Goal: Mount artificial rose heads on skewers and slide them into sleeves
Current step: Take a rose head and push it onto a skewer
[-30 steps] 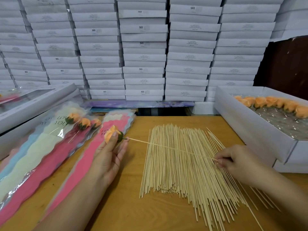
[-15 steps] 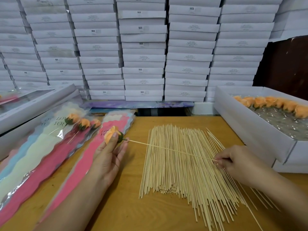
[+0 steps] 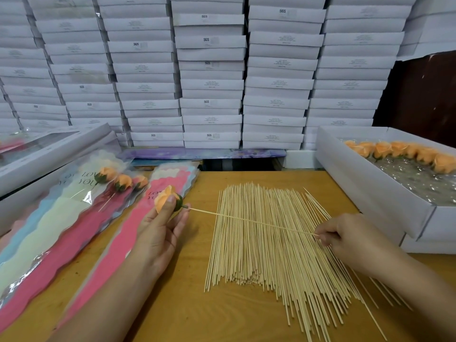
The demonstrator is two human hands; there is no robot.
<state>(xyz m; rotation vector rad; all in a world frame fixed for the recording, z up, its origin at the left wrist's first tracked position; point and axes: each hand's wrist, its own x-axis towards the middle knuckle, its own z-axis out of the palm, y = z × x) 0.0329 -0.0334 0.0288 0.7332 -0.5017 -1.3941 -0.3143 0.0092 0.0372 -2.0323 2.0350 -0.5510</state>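
Two hands (image 3: 160, 233) (image 3: 350, 239) hold rose head (image 3: 165, 199), skewer (image 3: 249, 220) above table (image 3: 172, 304).

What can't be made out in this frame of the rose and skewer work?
All head view:
- How deep the skewer sits in the rose head: the left hand thumb and the green base cover the joint.
- Small print on the stacked boxes: too small.
- Far end of the rose tray: cut off by the right edge.
- Right hand fingertip grip: curled out of sight.
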